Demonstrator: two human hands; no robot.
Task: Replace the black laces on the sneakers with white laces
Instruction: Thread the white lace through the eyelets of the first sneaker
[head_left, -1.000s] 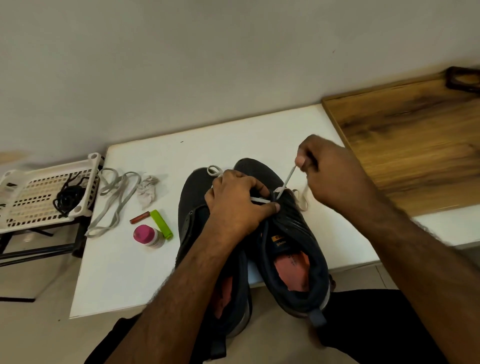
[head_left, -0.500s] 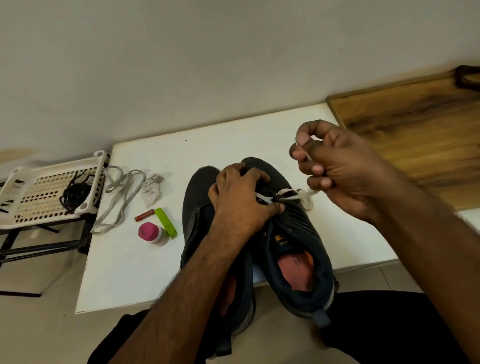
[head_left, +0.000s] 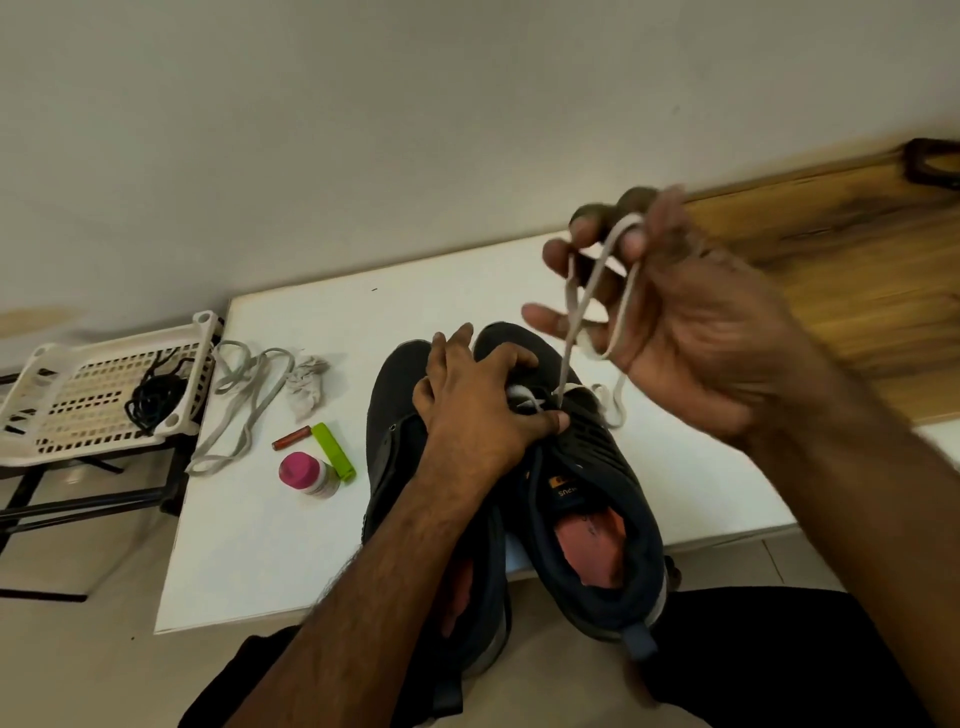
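Closest to the person, two dark sneakers sit side by side with their heels hanging over the near edge of the white table (head_left: 249, 545). The right sneaker (head_left: 592, 499) has its pinkish insole showing, and the left sneaker (head_left: 395, 415) is mostly hidden under the forearm. The left hand (head_left: 478, 400) is clamped down over the lace area of the right sneaker, fingers curled, thumb pressing right where the white lace (head_left: 582, 306) comes out of the eyelets. That lace runs up to the right hand (head_left: 691, 322), which is lifted above the toe, a bit blurry, with the lace looped around its curled fingers, so it's definitely holding it.

On the left part of the table: a pink-capped bottle (head_left: 306, 474), a green clip thing (head_left: 333, 451), a small red-brown stick (head_left: 291, 439), a crumpled rag (head_left: 307, 384) and a second white lace (head_left: 241, 400) lying loose. Further left, off the table, a white perforated tray (head_left: 62, 415) holds the bundled black laces (head_left: 153, 397). A wooden board (head_left: 857, 291) lies far right.
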